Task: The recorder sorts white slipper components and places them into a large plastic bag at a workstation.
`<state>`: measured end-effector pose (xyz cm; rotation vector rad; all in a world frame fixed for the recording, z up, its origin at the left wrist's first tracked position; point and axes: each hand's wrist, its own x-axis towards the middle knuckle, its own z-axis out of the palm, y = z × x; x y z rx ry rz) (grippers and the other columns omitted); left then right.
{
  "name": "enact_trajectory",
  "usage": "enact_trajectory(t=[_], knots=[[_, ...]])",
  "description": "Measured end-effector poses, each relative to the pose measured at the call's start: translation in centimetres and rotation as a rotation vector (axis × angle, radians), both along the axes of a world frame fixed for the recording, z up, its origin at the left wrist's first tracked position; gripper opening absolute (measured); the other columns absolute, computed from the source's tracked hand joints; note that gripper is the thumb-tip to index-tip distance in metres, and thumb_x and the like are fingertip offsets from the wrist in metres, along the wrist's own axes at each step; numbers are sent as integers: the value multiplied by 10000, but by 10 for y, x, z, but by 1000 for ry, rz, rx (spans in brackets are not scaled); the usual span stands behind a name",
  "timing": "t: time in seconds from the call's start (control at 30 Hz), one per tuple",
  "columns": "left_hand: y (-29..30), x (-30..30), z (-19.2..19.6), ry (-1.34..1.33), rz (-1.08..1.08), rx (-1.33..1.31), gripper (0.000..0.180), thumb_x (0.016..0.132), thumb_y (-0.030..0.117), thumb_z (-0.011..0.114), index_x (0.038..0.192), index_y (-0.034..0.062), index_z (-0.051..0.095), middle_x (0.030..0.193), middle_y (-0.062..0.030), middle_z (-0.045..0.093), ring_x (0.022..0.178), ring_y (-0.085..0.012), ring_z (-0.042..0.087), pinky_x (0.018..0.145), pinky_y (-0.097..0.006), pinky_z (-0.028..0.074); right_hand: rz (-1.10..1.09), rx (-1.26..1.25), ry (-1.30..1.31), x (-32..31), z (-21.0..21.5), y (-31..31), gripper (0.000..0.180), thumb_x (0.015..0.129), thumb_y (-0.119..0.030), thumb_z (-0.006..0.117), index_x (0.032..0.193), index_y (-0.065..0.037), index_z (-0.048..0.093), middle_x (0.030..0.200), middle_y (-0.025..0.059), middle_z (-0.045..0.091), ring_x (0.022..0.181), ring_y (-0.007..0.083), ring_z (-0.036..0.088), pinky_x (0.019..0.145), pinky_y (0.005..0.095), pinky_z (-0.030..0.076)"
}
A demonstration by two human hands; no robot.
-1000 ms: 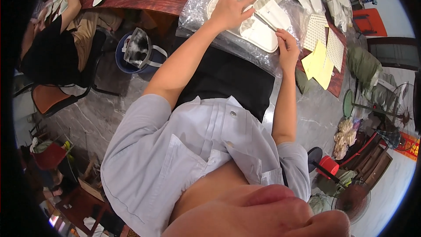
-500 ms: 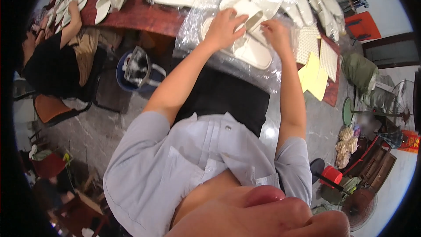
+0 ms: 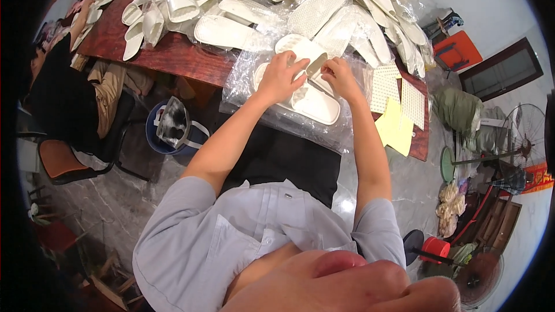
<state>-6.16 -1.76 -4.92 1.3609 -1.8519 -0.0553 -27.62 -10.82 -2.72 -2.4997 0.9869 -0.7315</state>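
Observation:
In front of me a pair of cream slide slippers lies on a clear plastic bag [image 3: 245, 72] at the table's near edge. One slipper [image 3: 298, 45] lies farther off, and the nearer slipper [image 3: 319, 107] has its sole end toward the right. My left hand [image 3: 280, 78] rests on the pair from the left, its fingers bent and spread apart. By the strap, my right hand [image 3: 342, 79] has thumb and fingertips pinched together. What is between those fingertips, if anything, is too small to make out.
Many cream slippers in clear bags heap over the red-brown table [image 3: 191, 58]. Yellow sheets [image 3: 395, 129] and perforated cream pieces [image 3: 413, 103] lie at its right corner. A blue bucket [image 3: 156, 133] stands on the floor to the left, near a seated person [image 3: 60, 98].
My view has shifted, so the table sits lower and more of the slipper heap shows. My right hand's fingers have drawn closer together near the strap; my left hand stays on the pair.

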Motion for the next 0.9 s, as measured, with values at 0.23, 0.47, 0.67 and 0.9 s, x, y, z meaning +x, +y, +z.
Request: enact_trajectory(t=[0.23, 0.47, 0.67, 0.9], knots=[[0, 0, 0, 0, -2, -35, 415, 840, 282, 668, 1245, 202, 621, 1203, -155, 495, 1115, -339, 487, 928, -435, 445, 50, -57, -28, -1, -4, 0, 117, 754, -47, 698, 841, -46, 620, 892, 120, 568, 895, 325, 524, 809, 404, 425], [1, 0, 1, 5, -2, -37, 408, 838, 268, 669, 1238, 201, 622, 1182, -155, 500, 1095, -339, 492, 920, -429, 447, 43, -14, -37, -2, -2, 3, 121, 762, -40, 689, 857, -43, 614, 909, 114, 566, 909, 318, 512, 826, 395, 422], [0, 1, 0, 9, -4, -50, 411, 831, 263, 671, 1236, 209, 623, 1181, -150, 503, 1091, -339, 496, 917, -428, 449, 55, -48, -33, -3, -7, -1, 124, 763, -46, 690, 853, -45, 604, 913, 115, 560, 910, 320, 511, 823, 395, 420], [-2, 1, -1, 12, 1, -69, 404, 828, 261, 673, 1228, 216, 631, 1178, -147, 505, 1081, -338, 500, 910, -430, 452, 48, -48, -48, -3, -9, -4, 125, 767, -62, 692, 853, -46, 602, 908, 116, 556, 910, 322, 508, 820, 389, 417]])
